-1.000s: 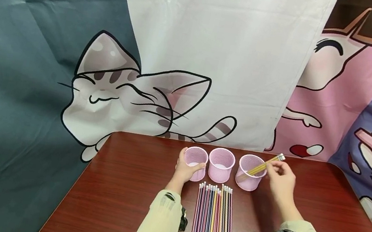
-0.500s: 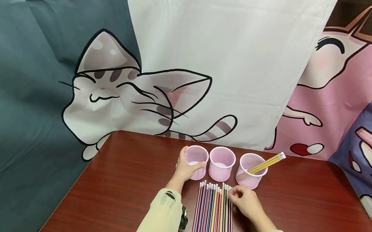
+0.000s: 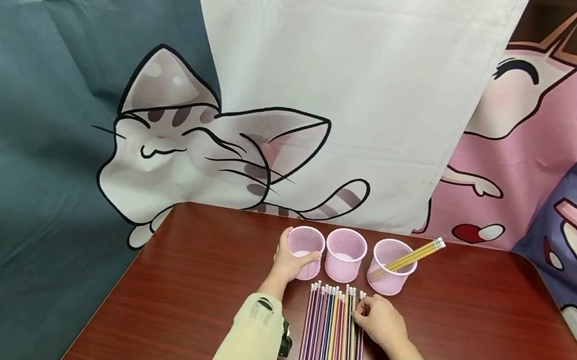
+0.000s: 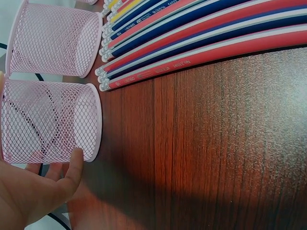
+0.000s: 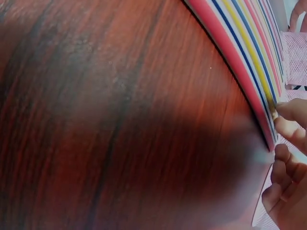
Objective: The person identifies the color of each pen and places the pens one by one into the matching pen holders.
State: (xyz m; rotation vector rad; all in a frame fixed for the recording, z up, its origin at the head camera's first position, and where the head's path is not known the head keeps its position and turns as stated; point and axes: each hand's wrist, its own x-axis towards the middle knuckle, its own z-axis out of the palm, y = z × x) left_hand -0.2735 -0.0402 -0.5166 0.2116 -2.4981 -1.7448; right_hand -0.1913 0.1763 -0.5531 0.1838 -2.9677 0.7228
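Note:
Three pink mesh pencil cups stand side by side at the back of the table. My left hand [image 3: 287, 264] holds the left cup [image 4: 53, 122], thumb over its rim and fingers around its outer side. Beside it is the middle cup [image 3: 341, 269], with nothing in it. Yellow pencils [image 3: 420, 252] lean in the right cup [image 3: 385, 281], eraser ends up. A row of striped pencils [image 3: 325, 345] lies in front of the cups, erasers facing them. My right hand [image 3: 384, 325] pinches at the eraser end of a yellow pencil [image 5: 256, 58] in the row's right part.
The brown wood-grain table [image 3: 205, 300] extends to both sides of the cups and pencils. Directly behind its far edge hangs a printed cloth [image 3: 307, 68] with cartoon figures. Dark cameras are strapped at both wrists.
My right hand let go of the yellow pencils, leaving them leaning in the right cup. It moved left and toward me to the pencil row. My left hand stayed on its cup.

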